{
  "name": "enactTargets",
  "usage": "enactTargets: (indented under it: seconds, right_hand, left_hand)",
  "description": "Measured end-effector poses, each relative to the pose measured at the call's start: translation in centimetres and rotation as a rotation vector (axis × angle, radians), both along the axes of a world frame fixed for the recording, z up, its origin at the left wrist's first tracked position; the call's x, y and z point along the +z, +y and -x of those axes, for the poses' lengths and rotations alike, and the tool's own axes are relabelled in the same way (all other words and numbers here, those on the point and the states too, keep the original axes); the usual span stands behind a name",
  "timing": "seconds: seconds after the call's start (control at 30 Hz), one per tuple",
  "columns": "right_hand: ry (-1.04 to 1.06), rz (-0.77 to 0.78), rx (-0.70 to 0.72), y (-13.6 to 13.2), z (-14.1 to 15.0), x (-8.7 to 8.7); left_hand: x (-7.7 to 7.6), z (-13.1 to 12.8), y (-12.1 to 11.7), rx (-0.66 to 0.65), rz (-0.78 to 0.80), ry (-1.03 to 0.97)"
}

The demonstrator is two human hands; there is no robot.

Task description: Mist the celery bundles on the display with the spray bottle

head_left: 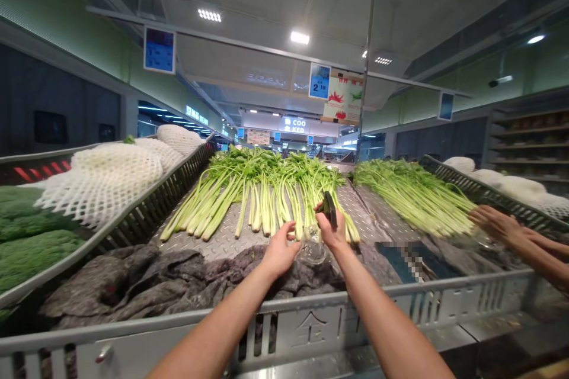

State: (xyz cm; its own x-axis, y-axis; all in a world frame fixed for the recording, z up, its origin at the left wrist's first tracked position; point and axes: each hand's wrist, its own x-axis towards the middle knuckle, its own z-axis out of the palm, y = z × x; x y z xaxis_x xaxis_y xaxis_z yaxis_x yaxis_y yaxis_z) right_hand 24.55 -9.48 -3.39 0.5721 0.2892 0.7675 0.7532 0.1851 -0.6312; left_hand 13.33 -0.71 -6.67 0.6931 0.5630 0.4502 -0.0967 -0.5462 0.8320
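My right hand is closed around the black head of what looks like a spray bottle. Its clear, rounded body hangs between my two hands, over dark cloth. Fingers curved and apart, my left hand is beside the clear body; whether its fingertips touch it I cannot tell. Just beyond my hands lie rows of celery, pale stalk ends toward me and leaves at the back, on a textured metal shelf.
A crumpled dark grey cloth lines the front behind a grey plastic rail. At left, past a black slatted divider, are white net-wrapped produce and broccoli. A mirror-like panel at right shows celery and hands.
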Motion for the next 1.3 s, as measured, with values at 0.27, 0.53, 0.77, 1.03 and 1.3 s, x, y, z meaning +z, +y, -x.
enactTargets:
  seconds: [0.27,0.53,0.77,1.03,1.3]
  right_hand:
    - [0.0,0.026,0.007,0.4,-0.2,-0.8]
    - [0.014,0.097,0.026,0.1,0.1,-0.6]
    - [0.022,0.075,0.037,0.2,0.5,-0.7]
    - [0.033,0.091,0.041,0.5,0.5,-1.0]
    - [0.005,0.235,0.111,1.0,0.4,-1.5]
  left_hand:
    - [2.4,1.5,2.2,0.425,-0.124,-0.154]
    - [1.9,4.1,6.3,0.578,-0.131,0.079]
    - [0.7,3.6,3.9,0.333,-0.363,0.195]
    - [0.6,3.6,3.7,0.298,-0.398,0.224]
    - [0.5,3.8,3.4,0.282,-0.396,0.273]
